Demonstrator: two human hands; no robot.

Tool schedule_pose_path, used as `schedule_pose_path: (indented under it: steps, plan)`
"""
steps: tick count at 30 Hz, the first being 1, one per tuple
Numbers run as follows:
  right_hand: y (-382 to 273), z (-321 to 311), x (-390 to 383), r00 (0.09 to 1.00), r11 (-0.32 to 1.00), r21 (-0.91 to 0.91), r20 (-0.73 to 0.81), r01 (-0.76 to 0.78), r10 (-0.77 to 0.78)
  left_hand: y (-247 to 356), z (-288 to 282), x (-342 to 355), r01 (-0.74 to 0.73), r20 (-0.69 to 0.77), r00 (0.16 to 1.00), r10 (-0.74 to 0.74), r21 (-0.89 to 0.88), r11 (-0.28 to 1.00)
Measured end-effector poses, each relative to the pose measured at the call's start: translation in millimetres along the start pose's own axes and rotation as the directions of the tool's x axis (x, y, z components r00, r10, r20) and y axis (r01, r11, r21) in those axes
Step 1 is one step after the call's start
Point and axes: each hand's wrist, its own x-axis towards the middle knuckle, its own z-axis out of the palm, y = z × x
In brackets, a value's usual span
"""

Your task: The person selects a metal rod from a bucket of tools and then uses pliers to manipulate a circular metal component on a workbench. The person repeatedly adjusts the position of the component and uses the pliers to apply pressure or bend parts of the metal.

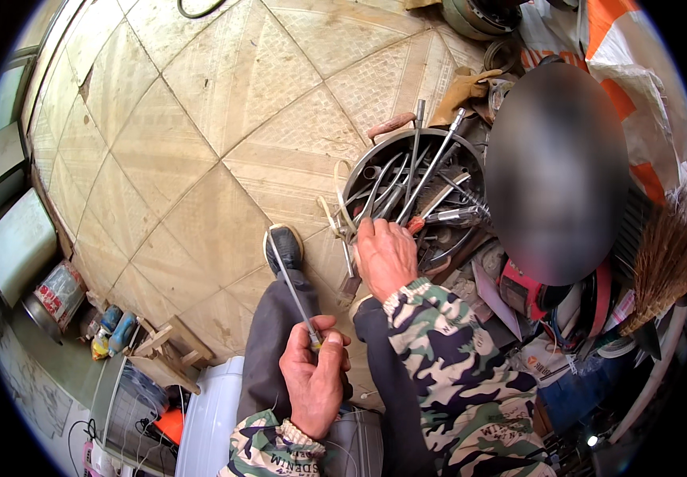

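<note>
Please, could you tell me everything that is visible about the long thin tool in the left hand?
The long thin tool has a straight grey shaft that looks like metal. Its handle, mostly hidden in the left hand, shows a little yellow. The fingers are closed around it. The shaft slants up and leftward in the picture, its far end appearing near the shoe; the tip's shape is too small to tell.

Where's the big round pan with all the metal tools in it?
In the head view, the round pan is just right of the middle, up and right of the dark shoe, with the right hand at its near edge.
</note>
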Motion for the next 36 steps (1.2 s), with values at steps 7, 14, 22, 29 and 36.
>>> schedule_pose_path:
  steps: [7, 14, 22, 29, 36]
  plan:
    - [-28.0, 40.0, 29.4, 0.98, 0.975, -0.117, 0.04, -0.191, 0.196, 3.8, -6.2, 2.8, 0.026, 0.035, 0.999, -0.025, -0.021, 0.999]
    - [-50.1, 48.0, -22.6, 0.998, 0.962, 0.265, -0.022, 0.067, -0.064, 1.3, -14.9, 5.2, -0.006, 0.039, 0.999, 0.007, -0.042, 0.999]
    - [-68.3, 61.0, -88.8, 0.976, 0.569, 0.818, 0.185, -0.086, -0.119, 4.0, -17.6, 3.1, -0.076, 0.01, 0.997, 0.076, 0.009, 0.997]
    - [-39.8, -48.9, -104.9, 0.955, 0.366, 0.891, 0.296, -0.27, -0.017, -1.7, -22.1, 8.2, -0.093, -0.094, 0.992, 0.082, -0.123, 0.988]
    - [32.0, -145.3, -139.2, 0.902, 0.108, 0.98, 0.109, -0.169, 0.417, -5.2, -11.6, 5.5, -0.073, -0.033, 0.997, 0.069, -0.131, 0.989]
